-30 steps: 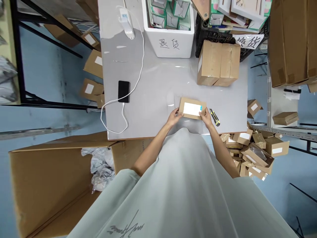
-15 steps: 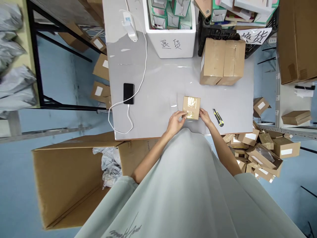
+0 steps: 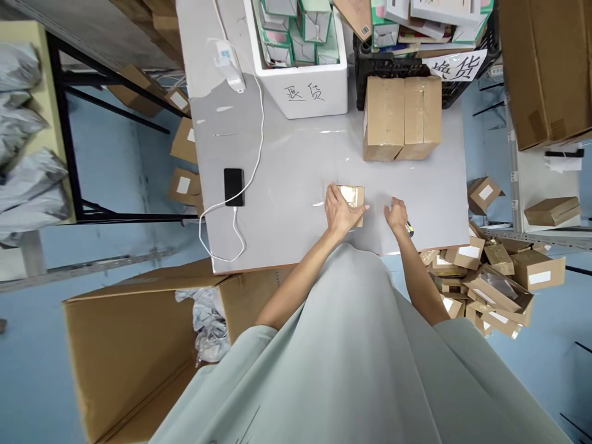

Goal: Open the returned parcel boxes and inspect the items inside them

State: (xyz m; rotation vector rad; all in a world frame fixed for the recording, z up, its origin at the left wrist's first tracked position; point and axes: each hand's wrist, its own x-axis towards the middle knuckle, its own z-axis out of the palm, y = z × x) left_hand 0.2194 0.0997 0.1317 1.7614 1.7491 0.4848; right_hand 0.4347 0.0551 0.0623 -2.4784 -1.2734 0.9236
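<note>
A small taped cardboard box (image 3: pixel 354 196) lies on the table in front of me. My left hand (image 3: pixel 341 211) is closed around it, fingers along its left side and thumb across its near right part. To the right, my right hand (image 3: pixel 396 216) is over a yellow and black utility knife (image 3: pixel 410 229), its fingers curled round it. Only one end of the knife shows beside the wrist; the rest is hidden under the hand.
On the grey table (image 3: pixel 296 154) are a black phone (image 3: pixel 234 187) with a white cable, a power strip (image 3: pixel 230 66), a white foam bin (image 3: pixel 314 92), two joined cartons (image 3: pixel 402 117) and a black crate (image 3: pixel 365 68). A large open carton (image 3: pixel 134 345) stands left, piled boxes (image 3: pixel 499 283) right.
My right hand has left the small box and moved right onto the utility knife. My left hand has shifted up over the box and now spans it. The whole view has shifted slightly.
</note>
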